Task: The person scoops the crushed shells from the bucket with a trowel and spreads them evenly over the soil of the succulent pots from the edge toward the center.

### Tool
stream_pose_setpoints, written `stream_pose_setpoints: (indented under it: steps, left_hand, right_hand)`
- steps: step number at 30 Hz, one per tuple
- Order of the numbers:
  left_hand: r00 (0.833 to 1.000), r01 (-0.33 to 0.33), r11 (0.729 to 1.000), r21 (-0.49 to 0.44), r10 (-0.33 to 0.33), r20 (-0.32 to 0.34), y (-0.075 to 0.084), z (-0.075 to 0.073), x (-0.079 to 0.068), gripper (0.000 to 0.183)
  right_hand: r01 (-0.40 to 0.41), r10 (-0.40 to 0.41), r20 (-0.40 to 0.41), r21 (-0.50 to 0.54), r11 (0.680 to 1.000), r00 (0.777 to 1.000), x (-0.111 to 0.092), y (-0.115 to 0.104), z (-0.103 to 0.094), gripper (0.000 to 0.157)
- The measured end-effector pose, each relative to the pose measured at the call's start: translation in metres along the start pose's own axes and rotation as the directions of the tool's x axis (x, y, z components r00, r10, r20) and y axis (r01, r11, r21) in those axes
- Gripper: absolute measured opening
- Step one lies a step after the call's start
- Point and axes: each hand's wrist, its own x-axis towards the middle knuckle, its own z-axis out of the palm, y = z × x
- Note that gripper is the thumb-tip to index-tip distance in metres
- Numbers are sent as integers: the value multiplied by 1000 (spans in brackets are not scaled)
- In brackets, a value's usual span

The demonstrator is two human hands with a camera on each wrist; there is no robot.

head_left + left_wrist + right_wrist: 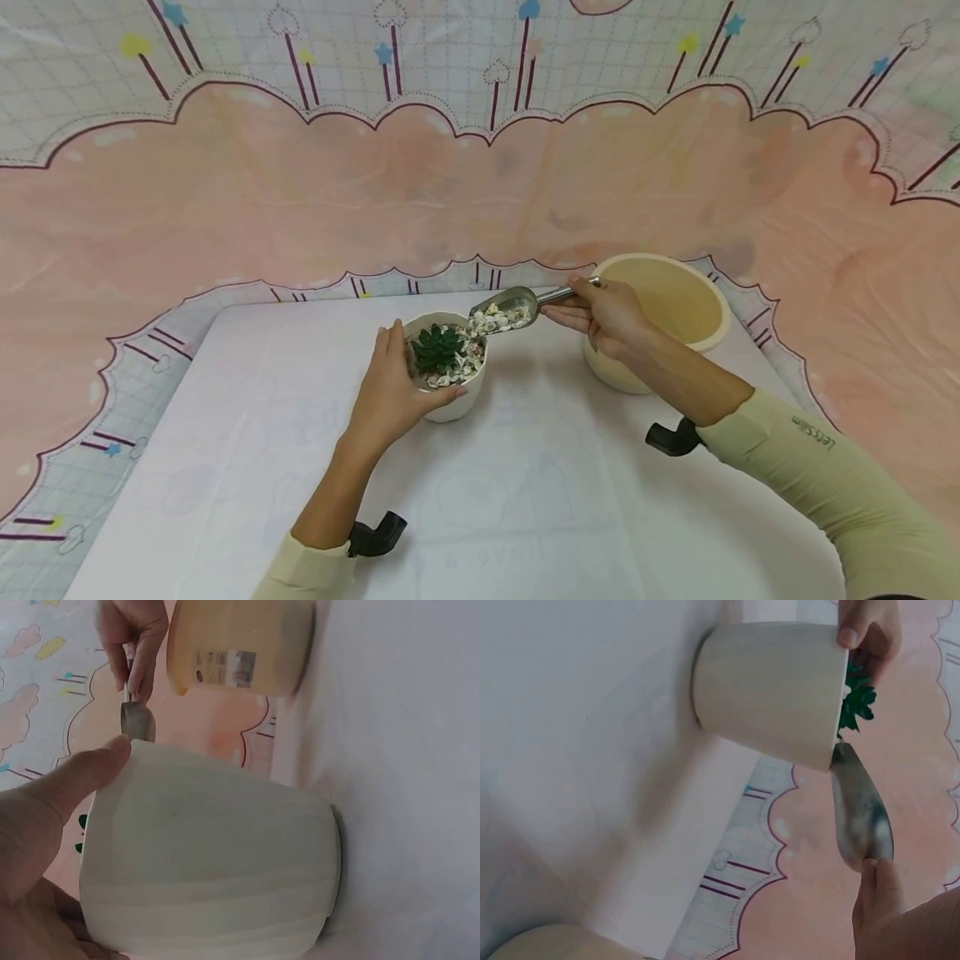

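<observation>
A white pot stands on the table, holding a green succulent and white pebbles. My left hand grips the pot at its rim, thumb on the near side and fingers on the far left. In my right hand is the handle of a metal scoop, loaded with more pale pebbles. The scoop's tip lies right at the pot's right rim, as the right wrist view also shows with the scoop against the pot.
A large cream-yellow tub stands on the right of the white table, partly behind my right hand and forearm. Beyond the table's far edge hangs a peach patterned cloth.
</observation>
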Motion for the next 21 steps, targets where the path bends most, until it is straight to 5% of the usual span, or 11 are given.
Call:
stream_pose_setpoints:
  steps: [10,21]
  left_hand:
    - [993,-49,997,-53,54,102,-5,-12,5,129]
    - [1000,-1,1000,1,1,-5,2,-1,-4,132]
  right_hand:
    - [4,-4,-7,-6,1000,1000,1,0,-1,22]
    - [20,-20,15,1,1000,1000,0,-1,-2,24]
